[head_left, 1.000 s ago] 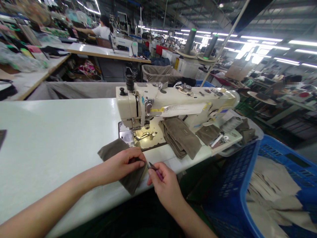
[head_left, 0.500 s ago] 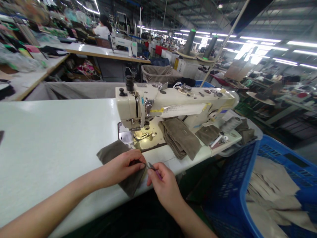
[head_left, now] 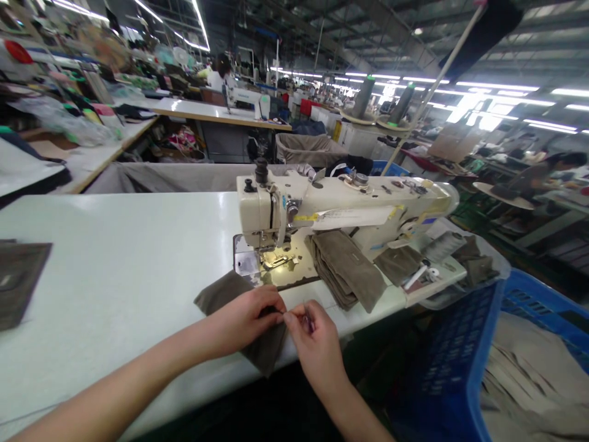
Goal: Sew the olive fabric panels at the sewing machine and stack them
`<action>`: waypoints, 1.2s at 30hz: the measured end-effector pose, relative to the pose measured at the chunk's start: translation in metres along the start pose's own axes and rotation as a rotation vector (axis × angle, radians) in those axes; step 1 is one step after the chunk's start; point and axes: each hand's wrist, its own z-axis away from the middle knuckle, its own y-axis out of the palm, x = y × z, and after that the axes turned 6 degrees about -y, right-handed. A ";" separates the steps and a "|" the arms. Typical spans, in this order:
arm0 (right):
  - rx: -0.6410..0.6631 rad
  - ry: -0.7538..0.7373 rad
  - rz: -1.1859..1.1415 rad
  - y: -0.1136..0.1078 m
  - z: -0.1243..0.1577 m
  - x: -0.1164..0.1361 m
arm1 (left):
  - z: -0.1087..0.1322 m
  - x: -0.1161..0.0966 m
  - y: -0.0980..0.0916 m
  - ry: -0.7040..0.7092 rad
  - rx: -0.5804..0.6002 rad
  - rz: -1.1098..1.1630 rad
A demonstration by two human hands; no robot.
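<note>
My left hand point(head_left: 246, 319) is closed on a small grey-brown fabric piece point(head_left: 221, 293) that lies at the front edge of the white sewing table point(head_left: 115, 258). My right hand point(head_left: 315, 341) is closed beside it, pinching at the fabric's right edge with its fingertips and holding small thread snips point(head_left: 307, 319) with a purple handle. Both hands meet just in front of the cream sewing machine point(head_left: 322, 202), whose needle plate is lit.
A stack of folded grey-brown pieces point(head_left: 347, 270) lies under the machine arm. More pieces and small tools sit at the table's right end. A blue crate point(head_left: 451, 362) holding beige cloth stands at the right. A dark piece point(head_left: 18, 279) lies far left. Other workstations and a person are behind.
The view has swung left, bringing the dark piece at far left into view. My right hand's fingertips have moved up against the fabric edge by my left fingers.
</note>
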 end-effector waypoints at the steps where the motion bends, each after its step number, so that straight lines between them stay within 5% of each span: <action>1: 0.017 -0.013 0.029 0.001 -0.001 -0.001 | 0.000 0.000 0.001 0.001 0.001 -0.012; 4: 0.036 -0.006 0.055 0.001 0.000 -0.007 | 0.004 0.004 -0.009 -0.045 0.010 -0.152; 8: -0.023 0.071 0.014 -0.006 0.004 -0.017 | 0.010 0.022 -0.048 -0.178 -0.022 -0.416; 15: -0.091 0.007 0.027 -0.011 0.014 -0.027 | 0.020 0.044 -0.094 -0.425 0.059 -0.043; 19: -0.033 -0.101 0.103 -0.011 0.026 -0.032 | 0.020 0.040 -0.094 -0.463 0.026 0.084; 26: 0.323 -0.654 0.168 -0.019 0.034 -0.034 | -0.013 0.042 -0.076 -0.483 -0.174 -0.119; 36: 0.407 -0.725 0.339 -0.025 0.023 -0.034 | -0.034 0.041 -0.058 -0.409 -0.296 -0.379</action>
